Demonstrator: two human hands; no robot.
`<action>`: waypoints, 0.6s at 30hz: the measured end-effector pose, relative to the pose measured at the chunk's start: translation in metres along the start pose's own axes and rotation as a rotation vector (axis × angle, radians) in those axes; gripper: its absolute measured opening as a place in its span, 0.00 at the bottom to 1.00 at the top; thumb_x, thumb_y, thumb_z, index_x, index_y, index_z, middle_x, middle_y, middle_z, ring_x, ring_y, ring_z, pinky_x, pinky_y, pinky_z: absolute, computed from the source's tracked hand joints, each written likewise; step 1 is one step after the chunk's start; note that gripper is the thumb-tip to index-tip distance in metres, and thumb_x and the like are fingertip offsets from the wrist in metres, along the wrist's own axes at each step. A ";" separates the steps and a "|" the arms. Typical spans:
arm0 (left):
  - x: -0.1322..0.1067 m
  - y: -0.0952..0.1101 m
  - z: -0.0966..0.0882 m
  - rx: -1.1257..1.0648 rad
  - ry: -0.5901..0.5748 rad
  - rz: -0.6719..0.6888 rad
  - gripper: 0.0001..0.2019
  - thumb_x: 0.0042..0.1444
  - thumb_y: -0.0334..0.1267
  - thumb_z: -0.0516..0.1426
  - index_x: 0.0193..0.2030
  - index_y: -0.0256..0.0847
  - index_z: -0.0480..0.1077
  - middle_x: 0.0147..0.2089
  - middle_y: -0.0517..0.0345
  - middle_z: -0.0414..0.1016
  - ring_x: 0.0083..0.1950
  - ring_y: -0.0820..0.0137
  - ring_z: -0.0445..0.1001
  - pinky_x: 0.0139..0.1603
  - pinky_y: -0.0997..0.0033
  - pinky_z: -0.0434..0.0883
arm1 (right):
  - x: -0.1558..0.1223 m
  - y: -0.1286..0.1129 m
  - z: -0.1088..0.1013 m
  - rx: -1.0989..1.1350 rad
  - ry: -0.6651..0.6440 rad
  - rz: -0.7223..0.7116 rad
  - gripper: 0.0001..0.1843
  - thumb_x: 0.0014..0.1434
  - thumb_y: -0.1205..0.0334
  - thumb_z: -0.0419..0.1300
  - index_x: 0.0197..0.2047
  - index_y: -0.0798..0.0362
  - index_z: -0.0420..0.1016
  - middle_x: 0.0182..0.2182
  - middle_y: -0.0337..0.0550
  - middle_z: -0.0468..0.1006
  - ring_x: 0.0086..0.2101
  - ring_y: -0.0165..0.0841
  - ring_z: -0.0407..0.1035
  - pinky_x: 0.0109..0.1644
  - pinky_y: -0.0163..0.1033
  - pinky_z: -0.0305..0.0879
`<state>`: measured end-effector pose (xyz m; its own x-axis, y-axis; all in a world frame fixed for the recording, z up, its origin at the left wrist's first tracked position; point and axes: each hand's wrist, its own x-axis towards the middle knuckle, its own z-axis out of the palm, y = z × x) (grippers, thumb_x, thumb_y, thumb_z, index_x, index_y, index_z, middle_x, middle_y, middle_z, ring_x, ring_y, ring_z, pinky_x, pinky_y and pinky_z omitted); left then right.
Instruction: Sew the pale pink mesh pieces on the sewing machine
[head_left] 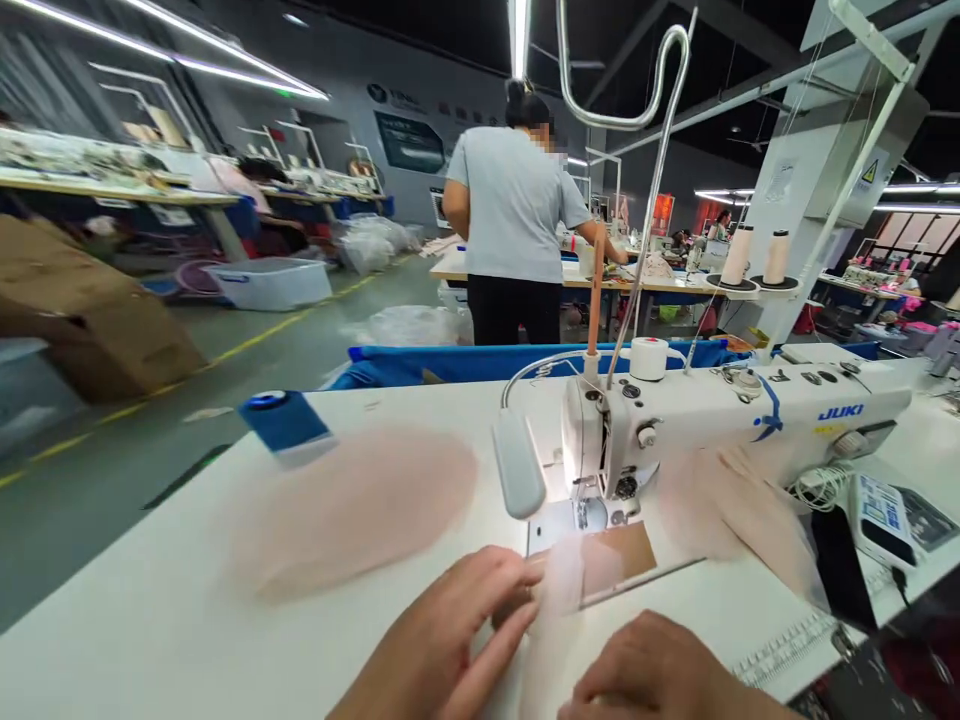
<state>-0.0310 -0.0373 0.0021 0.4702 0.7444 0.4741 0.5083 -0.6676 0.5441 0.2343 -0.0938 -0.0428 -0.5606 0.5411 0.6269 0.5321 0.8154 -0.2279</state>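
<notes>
Tabletop cloth [553,630] blurs beside right hand [654,662], fingertips hidden.

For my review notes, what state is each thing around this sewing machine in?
Left hand, fingers bent at the fabric strip
Right hand, fingers curled, grip unclear
Fabric strip, lying between the hands
Sewing machine, needle area lit; running or not unclear
Left fabric piece, spread out
Right fabric piece, rumpled
Thread cones, upright
White cable, coiled

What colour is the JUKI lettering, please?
The JUKI lettering on the white sewing machine is blue in the head view.
</notes>
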 end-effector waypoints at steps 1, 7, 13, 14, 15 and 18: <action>0.000 0.002 0.000 -0.018 -0.005 -0.026 0.09 0.78 0.45 0.54 0.54 0.52 0.75 0.46 0.60 0.81 0.45 0.64 0.81 0.45 0.70 0.79 | 0.000 0.001 -0.007 -0.009 0.000 0.023 0.06 0.77 0.56 0.64 0.54 0.41 0.79 0.40 0.36 0.85 0.34 0.33 0.77 0.42 0.36 0.72; 0.000 0.014 0.026 0.058 0.007 0.057 0.14 0.71 0.53 0.62 0.57 0.50 0.76 0.51 0.54 0.82 0.46 0.58 0.82 0.46 0.63 0.80 | 0.002 0.012 -0.028 -0.061 -0.044 0.195 0.17 0.68 0.66 0.66 0.59 0.50 0.73 0.46 0.46 0.82 0.41 0.41 0.75 0.45 0.43 0.73; 0.008 -0.003 0.007 0.146 -0.256 -0.234 0.15 0.71 0.44 0.51 0.31 0.46 0.63 0.32 0.59 0.77 0.30 0.64 0.74 0.32 0.67 0.68 | -0.010 0.016 -0.017 -0.081 -0.033 0.099 0.12 0.62 0.67 0.70 0.45 0.49 0.72 0.41 0.41 0.80 0.40 0.38 0.73 0.43 0.40 0.68; 0.008 -0.010 -0.005 0.185 -0.307 -0.308 0.14 0.68 0.45 0.53 0.30 0.47 0.62 0.30 0.60 0.76 0.29 0.64 0.73 0.30 0.67 0.65 | -0.012 0.017 -0.019 -0.084 -0.028 0.081 0.12 0.62 0.67 0.71 0.45 0.49 0.72 0.40 0.40 0.80 0.39 0.37 0.72 0.42 0.40 0.67; 0.007 -0.018 -0.017 0.234 -0.356 -0.361 0.12 0.64 0.45 0.55 0.30 0.47 0.62 0.27 0.61 0.75 0.28 0.63 0.72 0.29 0.66 0.62 | -0.013 0.017 -0.020 -0.090 -0.022 0.066 0.12 0.62 0.66 0.71 0.45 0.49 0.73 0.40 0.40 0.80 0.38 0.36 0.72 0.42 0.40 0.67; 0.010 -0.028 -0.044 0.298 -0.363 -0.430 0.11 0.63 0.50 0.57 0.35 0.47 0.68 0.32 0.59 0.78 0.32 0.59 0.76 0.33 0.64 0.66 | -0.014 0.015 -0.023 -0.111 0.002 0.038 0.11 0.63 0.65 0.71 0.44 0.49 0.72 0.39 0.39 0.80 0.37 0.35 0.71 0.40 0.40 0.65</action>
<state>-0.0722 -0.0106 0.0221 0.3673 0.9293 -0.0376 0.8606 -0.3243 0.3926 0.2643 -0.0934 -0.0380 -0.5378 0.5704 0.6208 0.6201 0.7666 -0.1671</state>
